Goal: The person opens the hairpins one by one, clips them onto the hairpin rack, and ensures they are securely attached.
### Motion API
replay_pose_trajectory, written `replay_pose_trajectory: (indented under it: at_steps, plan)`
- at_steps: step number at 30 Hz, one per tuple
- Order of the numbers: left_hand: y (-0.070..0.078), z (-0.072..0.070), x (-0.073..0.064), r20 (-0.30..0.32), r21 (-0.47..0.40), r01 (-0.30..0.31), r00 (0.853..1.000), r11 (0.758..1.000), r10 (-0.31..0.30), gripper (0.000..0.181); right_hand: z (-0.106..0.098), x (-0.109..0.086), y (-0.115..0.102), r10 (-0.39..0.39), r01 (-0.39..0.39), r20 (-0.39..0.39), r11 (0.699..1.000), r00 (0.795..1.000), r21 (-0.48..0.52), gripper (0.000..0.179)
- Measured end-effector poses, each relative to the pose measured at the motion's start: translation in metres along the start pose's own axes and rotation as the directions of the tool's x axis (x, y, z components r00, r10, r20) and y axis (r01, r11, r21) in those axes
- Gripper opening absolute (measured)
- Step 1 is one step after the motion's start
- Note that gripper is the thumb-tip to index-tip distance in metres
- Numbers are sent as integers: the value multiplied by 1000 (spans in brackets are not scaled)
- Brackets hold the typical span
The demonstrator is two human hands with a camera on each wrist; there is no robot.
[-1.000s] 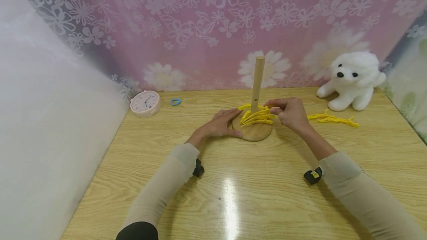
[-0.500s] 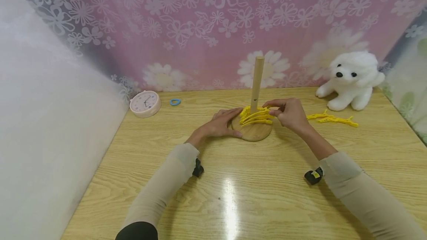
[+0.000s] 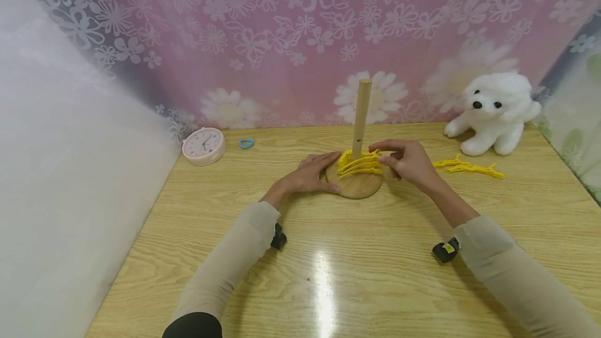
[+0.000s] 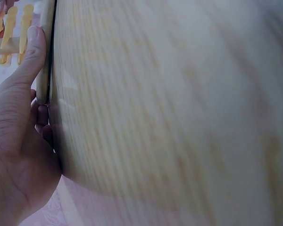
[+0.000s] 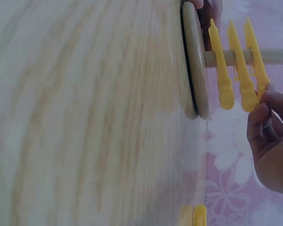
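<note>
A wooden stand (image 3: 359,190) has a round base and an upright post. Three yellow hair clips (image 5: 238,61) are clamped on the lower post, one above another. My left hand (image 3: 310,175) holds the base at its left rim, thumb along the front and fingers towards the back. On the right, the thumb and forefinger of my right hand (image 3: 409,163) pinch the end of the uppermost clip (image 5: 255,54), partly covering it. Two more yellow clips (image 3: 475,169) lie on the table behind the right hand.
A pink alarm clock (image 3: 204,146) lies at the back left beside a small blue ring-shaped piece (image 3: 246,143). The white plush dog (image 3: 497,113) sits at the back right. A flowered pink cloth (image 3: 281,77) hangs behind the wooden table (image 3: 366,275).
The uppermost clip's jaws, spread out to the left of the post a second ago, have closed onto the post. My right hand has shifted slightly; the left has stayed on the base.
</note>
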State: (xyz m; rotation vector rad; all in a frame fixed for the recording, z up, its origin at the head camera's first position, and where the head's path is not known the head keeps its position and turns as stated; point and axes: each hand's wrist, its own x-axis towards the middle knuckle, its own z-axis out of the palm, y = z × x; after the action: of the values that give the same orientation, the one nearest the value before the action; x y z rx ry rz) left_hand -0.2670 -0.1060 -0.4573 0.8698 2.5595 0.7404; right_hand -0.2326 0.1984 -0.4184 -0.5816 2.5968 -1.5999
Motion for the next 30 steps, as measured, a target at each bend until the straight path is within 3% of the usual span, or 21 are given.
replay_pose_trajectory:
  at_steps: [18, 24, 30]
  plan:
    - [-1, 0, 1, 8, 14, -3, 1000, 1000, 2, 106, -7, -3, -3, 79, -80, 16, 991, 997, 107, 40]
    - [0, 0, 0, -5, 6, -4, 1000, 1000, 4, 105, -21, -10, 0, 69, -71, 23, 991, 997, 111, 44]
    - [-1, 2, 0, 0, 12, -12, 1000, 1000, 12, 106, -40, -22, 9, 131, -130, 2, 985, 991, 115, 46]
